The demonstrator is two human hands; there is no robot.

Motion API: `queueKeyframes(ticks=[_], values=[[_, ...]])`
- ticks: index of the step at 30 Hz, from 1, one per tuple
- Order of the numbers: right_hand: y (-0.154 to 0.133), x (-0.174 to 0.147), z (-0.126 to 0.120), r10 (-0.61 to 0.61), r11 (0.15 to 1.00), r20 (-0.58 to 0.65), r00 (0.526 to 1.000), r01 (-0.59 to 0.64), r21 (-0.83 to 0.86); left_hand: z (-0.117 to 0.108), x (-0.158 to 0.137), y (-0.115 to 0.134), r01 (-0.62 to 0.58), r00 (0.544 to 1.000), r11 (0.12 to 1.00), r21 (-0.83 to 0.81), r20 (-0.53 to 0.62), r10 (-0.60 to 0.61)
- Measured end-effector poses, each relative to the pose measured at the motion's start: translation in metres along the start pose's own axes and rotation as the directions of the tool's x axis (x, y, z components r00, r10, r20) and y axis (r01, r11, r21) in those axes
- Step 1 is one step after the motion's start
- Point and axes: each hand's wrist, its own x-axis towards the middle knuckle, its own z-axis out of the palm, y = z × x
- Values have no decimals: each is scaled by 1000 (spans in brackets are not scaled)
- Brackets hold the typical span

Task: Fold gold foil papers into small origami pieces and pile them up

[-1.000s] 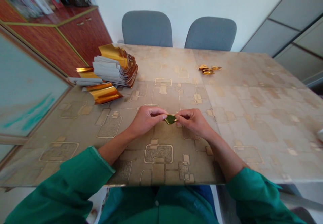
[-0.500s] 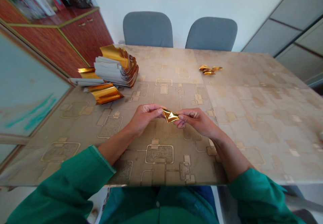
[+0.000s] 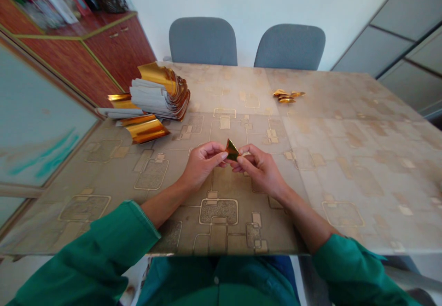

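One little folded gold foil piece (image 3: 232,152) is up between the two hands, over the near-middle of the worktop (image 3: 223,184). Its tip points up and away, long edge slanting down to the right. Left hand (image 3: 202,164) is pinched nearly closed on one side, right hand (image 3: 261,167) likewise on the other. Farther out: folded gold bits (image 3: 286,96) right, paper stack (image 3: 155,96) left.

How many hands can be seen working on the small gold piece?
2: the left hand grips the left side of the small gold piece, and the right hand grips its right side. Some fingers are partly hidden.
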Motion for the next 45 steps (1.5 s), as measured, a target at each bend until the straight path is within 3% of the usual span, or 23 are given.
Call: queueKeyframes(ticks=[4,8,11,16,24,28,31,36,45], values=[[-2,2,-3,-108,994,1,994,108,-30,1,1,-2,-7,999,1000,19,38,6],[6,6,2,-111,988,45,993,106,112,2,0,-5,-76,997,997,6,29,76],[13,6,9,-128,985,28,991,124,121,4,-2,-6,-134,991,987,87,30,132],[14,6,12,-158,987,-23,987,159,20,5,-4,-2,-85,993,990,110,86,76],[13,6,5,-153,987,21,988,154,-47,5,-4,-2,-27,993,993,116,116,13],[13,7,3,-138,988,-1,990,138,-75,6,-5,-3,-49,996,990,135,74,39],[12,6,6,-139,970,-34,990,129,-205,9,-6,-4,-62,997,984,164,47,55],[13,5,17,-224,878,-85,971,163,-450,16,-8,-4,-186,982,901,392,59,177],[16,6,22,-223,877,-178,959,117,-467,21,-10,-4,-200,978,860,469,45,203]])
